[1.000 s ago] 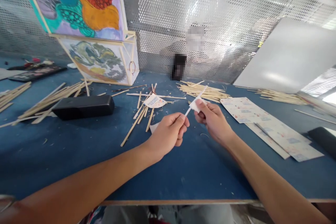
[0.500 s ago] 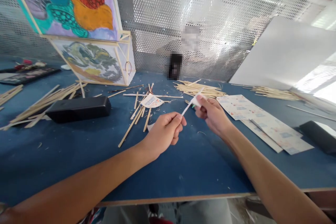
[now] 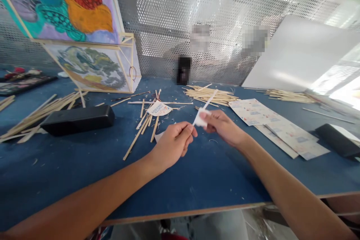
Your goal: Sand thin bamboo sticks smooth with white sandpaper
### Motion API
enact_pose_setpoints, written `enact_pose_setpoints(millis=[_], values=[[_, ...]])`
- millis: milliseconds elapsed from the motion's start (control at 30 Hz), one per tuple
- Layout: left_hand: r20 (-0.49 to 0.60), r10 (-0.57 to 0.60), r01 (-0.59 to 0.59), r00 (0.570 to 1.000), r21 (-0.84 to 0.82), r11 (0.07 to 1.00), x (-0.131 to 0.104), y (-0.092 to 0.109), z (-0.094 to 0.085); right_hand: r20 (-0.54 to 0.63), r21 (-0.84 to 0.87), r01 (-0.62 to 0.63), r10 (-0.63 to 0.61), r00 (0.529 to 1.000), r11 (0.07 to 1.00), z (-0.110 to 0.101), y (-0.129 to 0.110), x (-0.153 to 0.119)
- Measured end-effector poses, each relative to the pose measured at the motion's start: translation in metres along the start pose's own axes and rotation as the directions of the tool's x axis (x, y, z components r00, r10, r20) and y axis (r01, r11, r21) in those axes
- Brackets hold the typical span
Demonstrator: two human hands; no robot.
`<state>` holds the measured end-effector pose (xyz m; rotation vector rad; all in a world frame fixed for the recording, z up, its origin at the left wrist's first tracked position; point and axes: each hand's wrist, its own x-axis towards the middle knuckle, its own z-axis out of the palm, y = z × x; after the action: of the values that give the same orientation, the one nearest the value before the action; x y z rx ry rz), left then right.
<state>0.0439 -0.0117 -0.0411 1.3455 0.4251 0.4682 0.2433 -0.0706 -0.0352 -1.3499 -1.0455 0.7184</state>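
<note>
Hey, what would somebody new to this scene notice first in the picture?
Probably the vivid painting at upper left, with orange, red and turquoise shapes, above a paler painting. Next, at the centre, the left hand grips a thin white stick while the right hand pinches a small piece of white paper against it. Behind the blue tabletop rises a perforated metal screen.

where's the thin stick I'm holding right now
In the head view, the thin stick slants just right of centre, its near end in the left hand, the right hand holding white paper against it.
</note>
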Motion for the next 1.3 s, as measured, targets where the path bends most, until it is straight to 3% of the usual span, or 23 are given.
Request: enact_pose_setpoints(millis=[133,267,433,567,667,833,933,1000,1067,1100,1233,1300], values=[[0.001,0.008,-0.008,1.0,0.035,0.999,0.0,0.002,0.0,-0.06,0.014,0.036,-0.035,0.998,0.999,-0.004,0.0,0.002],[0.012,0.022,-0.023,1.0,0.069,0.997,-0.001,0.005,-0.001,0.004,-0.001,0.043,-0.043,0.999,0.999,-0.004,0.001,0.002],[0.025,0.059,-0.062,0.998,0.129,0.99,-0.004,0.008,-0.003,-0.043,-0.02,0.109,-0.11,0.993,0.994,-0.005,-0.001,0.0],[0.035,0.109,-0.114,0.993,0.224,0.968,-0.011,0.02,-0.008,0.089,-0.088,0.12,-0.112,0.99,0.989,-0.005,-0.011,-0.01],[0.046,0.112,-0.119,0.993,0.227,0.967,-0.017,0.034,-0.012,0.042,-0.096,0.201,-0.197,0.979,0.975,0.001,-0.026,-0.02],[0.195,-0.026,0.019,0.98,0.037,0.999,-0.026,0.046,-0.006,0.11,-0.091,0.161,-0.15,0.983,0.983,0.014,-0.047,-0.043],[0.245,-0.121,0.166,0.962,-0.175,0.971,-0.035,0.051,0.008,-0.107,0.029,0.163,-0.159,0.982,0.986,0.015,-0.048,-0.053],[0.306,-0.208,0.314,0.929,-0.356,0.88,-0.045,0.055,0.019,-0.168,0.053,0.16,-0.149,0.974,0.986,0.015,-0.047,-0.062],[0.351,-0.27,0.423,0.896,-0.496,0.758,-0.057,0.057,0.029,-0.11,0.097,0.065,-0.055,0.992,0.993,0.017,-0.047,-0.072],[0.348,-0.287,0.441,0.892,-0.539,0.717,-0.063,0.056,0.034,-0.094,0.143,0.01,0.004,0.996,0.99,0.02,-0.047,-0.077],[0.301,-0.292,0.42,0.908,-0.672,0.61,-0.083,0.042,0.044,-0.224,0.231,0.016,0.037,0.974,0.973,0.031,-0.047,-0.09],[0.297,-0.294,0.416,0.909,-0.71,0.569,-0.088,0.031,0.046,-0.208,0.227,-0.019,0.068,0.976,0.974,0.035,-0.045,-0.095]])
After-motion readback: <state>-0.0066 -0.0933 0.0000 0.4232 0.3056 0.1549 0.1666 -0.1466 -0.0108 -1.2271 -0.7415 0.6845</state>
